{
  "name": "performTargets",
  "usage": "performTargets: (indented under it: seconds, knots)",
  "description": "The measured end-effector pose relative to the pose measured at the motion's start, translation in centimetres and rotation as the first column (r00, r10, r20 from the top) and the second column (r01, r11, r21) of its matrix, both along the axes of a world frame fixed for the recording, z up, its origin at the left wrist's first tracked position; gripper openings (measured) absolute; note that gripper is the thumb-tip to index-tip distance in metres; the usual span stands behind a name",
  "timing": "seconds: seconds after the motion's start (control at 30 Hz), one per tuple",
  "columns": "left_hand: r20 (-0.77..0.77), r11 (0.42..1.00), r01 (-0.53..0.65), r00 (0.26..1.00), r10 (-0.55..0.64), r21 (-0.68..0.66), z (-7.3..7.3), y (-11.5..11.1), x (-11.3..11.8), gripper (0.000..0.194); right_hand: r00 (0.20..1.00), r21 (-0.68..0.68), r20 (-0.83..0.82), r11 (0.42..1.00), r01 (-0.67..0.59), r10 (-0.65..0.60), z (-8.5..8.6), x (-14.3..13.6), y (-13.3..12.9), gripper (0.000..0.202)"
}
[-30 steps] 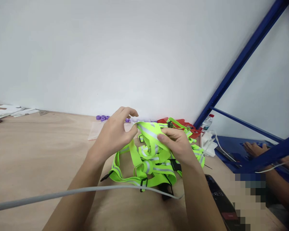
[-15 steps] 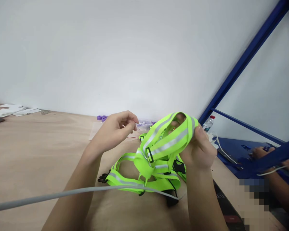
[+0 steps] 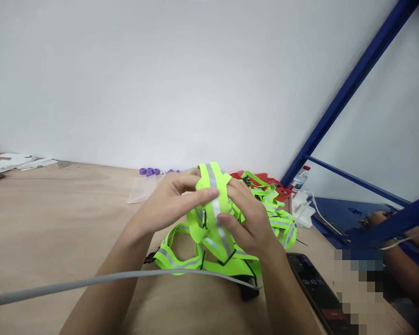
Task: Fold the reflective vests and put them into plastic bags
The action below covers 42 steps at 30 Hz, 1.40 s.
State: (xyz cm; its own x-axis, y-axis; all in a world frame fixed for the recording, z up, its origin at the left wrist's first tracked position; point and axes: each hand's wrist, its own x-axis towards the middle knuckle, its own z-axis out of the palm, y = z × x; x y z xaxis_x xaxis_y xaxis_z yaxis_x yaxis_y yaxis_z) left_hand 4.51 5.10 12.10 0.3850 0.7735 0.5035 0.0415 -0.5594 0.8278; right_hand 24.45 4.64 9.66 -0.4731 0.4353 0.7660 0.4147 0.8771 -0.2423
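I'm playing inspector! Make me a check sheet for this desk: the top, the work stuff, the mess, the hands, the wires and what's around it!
Surface: light brown table.
Job's things: yellow-green strap with a silver stripe, held up; more straps lie beneath and behind.
Clutter: purple round pieces, clear plastic bag, white papers, dark phone.
Hands: left hand and right hand both hold the strap.
Cables: gray cable crosses low through the view; white cable at right.
Surroundings: pale wall, blue frame, bottle, another person's hand.

Likely a workshop, judging by the wood-toned worktable (image 3: pixel 63 218), blue metal frame (image 3: pixel 347 93) and reflective straps (image 3: pixel 215 209).
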Motion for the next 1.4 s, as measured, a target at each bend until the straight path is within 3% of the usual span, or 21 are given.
performTargets:
  seconds: [0.17,0.27,0.4,0.47,0.5,0.57,0.7,0.77,0.83,0.9,0.97,1.07,1.2,1.3,1.4]
  knots:
    - [0.183,0.990,-0.144,0.973,0.143,-0.008,0.0,0.5,-1.7,0.025,0.991,-0.030,-0.083,0.994,0.105,-0.107,-0.2,0.4,0.3,0.020]
    - [0.233,0.947,-0.321,0.923,0.306,0.026,0.0,1.1,-3.0,0.025,0.984,-0.240,0.072,0.955,0.173,-0.160,-0.4,0.5,0.6,0.018]
    - [0.151,0.796,-0.597,0.799,0.581,0.100,0.0,2.0,-4.5,0.026,0.933,-0.505,0.355,0.829,0.239,-0.053,-1.2,0.4,1.1,0.016]
    - [0.149,0.694,-0.708,0.706,0.692,0.132,-0.1,2.2,-5.0,0.027,0.924,-0.531,0.382,0.811,0.244,-0.028,-1.5,0.3,1.3,0.017]
    - [0.168,0.673,-0.728,0.686,0.708,0.135,-0.2,2.3,-5.2,0.027,0.926,-0.529,0.378,0.814,0.239,-0.026,-1.6,0.3,1.3,0.017]
    - [0.230,0.729,-0.676,0.730,0.644,0.105,-0.3,2.1,-5.4,0.023,0.932,-0.516,0.360,0.825,0.229,-0.033,-1.3,0.3,1.4,0.019]
    - [0.331,0.934,-0.354,0.877,0.348,-0.045,1.5,1.4,-5.5,0.017,0.943,-0.481,0.326,0.848,0.221,-0.061,-0.5,0.3,1.1,0.019]
    - [0.373,0.979,-0.175,0.906,0.201,-0.102,3.9,1.4,-5.7,0.015,0.965,-0.402,0.243,0.895,0.193,-0.099,-0.2,0.3,1.0,0.017]
    - [0.443,0.994,0.024,0.896,0.026,-0.107,6.9,1.4,-5.9,0.010,0.987,-0.246,0.037,0.956,0.160,-0.156,-0.3,0.3,0.9,0.015]
    - [0.490,0.978,0.197,0.861,-0.136,-0.075,10.2,1.5,-5.8,0.011,0.956,-0.086,-0.235,0.984,0.157,-0.173,-0.5,0.3,0.8,0.013]
    - [0.418,0.945,0.319,0.870,-0.262,-0.071,13.0,1.2,-5.4,0.011,0.889,-0.025,-0.433,0.988,0.150,-0.146,-0.8,0.3,0.6,0.012]
    - [0.193,0.925,0.372,0.916,-0.352,-0.082,15.9,0.3,-4.0,0.015,0.809,-0.048,-0.583,0.997,0.065,-0.081,-0.9,0.4,0.2,0.011]
    - [-0.053,0.889,0.429,0.895,-0.442,-0.161,17.4,-0.8,-1.6,0.035,0.745,-0.111,-0.663,0.975,-0.193,0.072,-0.4,0.2,-0.4,0.027]
    - [-0.179,0.880,0.439,0.865,-0.469,-0.181,17.8,-1.5,-0.2,0.046,0.706,-0.147,-0.674,0.898,-0.415,0.216,0.1,0.1,-0.7,0.049]
    - [-0.149,0.925,0.355,0.916,-0.373,-0.132,17.8,-2.5,0.7,0.056,0.664,-0.203,-0.683,0.796,-0.571,0.303,0.2,0.1,-1.2,0.067]
